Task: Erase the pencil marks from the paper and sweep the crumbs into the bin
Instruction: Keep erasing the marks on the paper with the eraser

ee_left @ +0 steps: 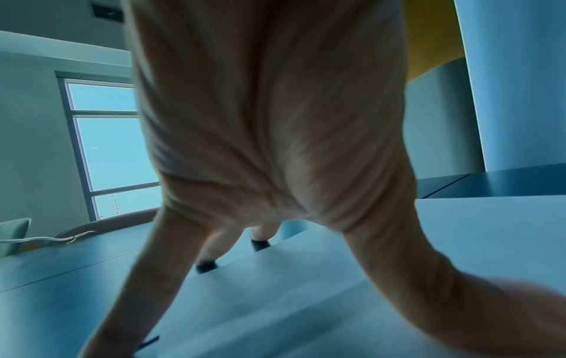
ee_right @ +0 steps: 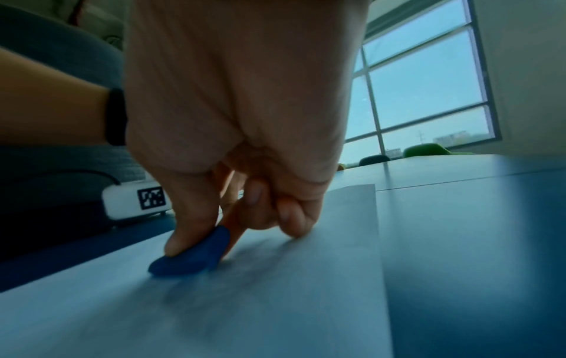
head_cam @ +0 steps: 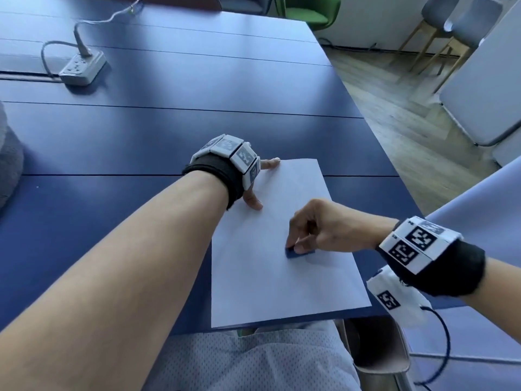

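A white sheet of paper lies on the blue table in front of me. My right hand pinches a small blue eraser between thumb and fingers and presses it on the middle of the sheet; the right wrist view shows the eraser flat against the paper. My left hand rests with spread, straight fingers on the sheet's far left corner, its fingertips planted on the paper. I cannot make out pencil marks or crumbs. No bin is in view.
A grey power strip with its cable sits at the table's far left. Beyond the table's right edge are wooden floor, a green chair and grey chairs. My lap is below the table's near edge.
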The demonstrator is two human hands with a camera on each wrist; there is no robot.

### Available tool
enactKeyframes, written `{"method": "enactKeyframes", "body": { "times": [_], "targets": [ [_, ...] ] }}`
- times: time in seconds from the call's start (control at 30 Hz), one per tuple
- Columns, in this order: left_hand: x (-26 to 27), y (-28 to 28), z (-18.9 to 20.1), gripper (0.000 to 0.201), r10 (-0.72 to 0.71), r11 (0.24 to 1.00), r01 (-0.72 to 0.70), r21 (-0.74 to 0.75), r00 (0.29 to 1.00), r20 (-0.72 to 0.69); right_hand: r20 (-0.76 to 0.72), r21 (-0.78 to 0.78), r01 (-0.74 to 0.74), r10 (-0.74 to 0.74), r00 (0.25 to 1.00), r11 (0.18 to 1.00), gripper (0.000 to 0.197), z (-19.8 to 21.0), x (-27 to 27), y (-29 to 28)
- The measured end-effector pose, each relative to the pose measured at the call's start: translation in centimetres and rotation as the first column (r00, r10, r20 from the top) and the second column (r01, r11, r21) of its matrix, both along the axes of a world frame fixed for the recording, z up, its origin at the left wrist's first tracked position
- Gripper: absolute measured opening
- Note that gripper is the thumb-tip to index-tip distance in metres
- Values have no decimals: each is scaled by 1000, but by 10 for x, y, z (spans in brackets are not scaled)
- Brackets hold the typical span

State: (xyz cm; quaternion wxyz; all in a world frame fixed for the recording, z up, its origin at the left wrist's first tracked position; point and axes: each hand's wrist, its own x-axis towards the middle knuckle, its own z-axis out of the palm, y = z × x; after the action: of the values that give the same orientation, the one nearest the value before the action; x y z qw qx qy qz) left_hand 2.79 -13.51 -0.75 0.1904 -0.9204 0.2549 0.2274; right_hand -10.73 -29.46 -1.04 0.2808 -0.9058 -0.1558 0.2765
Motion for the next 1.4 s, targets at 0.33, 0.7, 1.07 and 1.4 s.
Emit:
{"method": "enactKeyframes", "body": {
  "times": [0.33, 0.7, 1.07, 1.4],
  "targets": [
    [-5, -2, 4, 124, -28, 999, 28, 40, 999, 17, 65, -81, -68, 74, 995, 994, 16, 3, -15, 4],
    [-5, -2, 3, 124, -36, 999, 35, 35, 999, 13, 155, -6, 36, -35, 987, 999, 16, 1, -15, 2],
    [-6, -1, 3, 123, -21, 1000, 21, 22, 1000, 10, 147, 23, 64, -67, 987, 998, 14, 0, -21, 11],
    [-6, 1, 3, 128, 17, 1000, -17, -6, 1000, 10, 62, -46, -36, 39, 997, 998, 13, 4, -28, 14]
  ]
}}
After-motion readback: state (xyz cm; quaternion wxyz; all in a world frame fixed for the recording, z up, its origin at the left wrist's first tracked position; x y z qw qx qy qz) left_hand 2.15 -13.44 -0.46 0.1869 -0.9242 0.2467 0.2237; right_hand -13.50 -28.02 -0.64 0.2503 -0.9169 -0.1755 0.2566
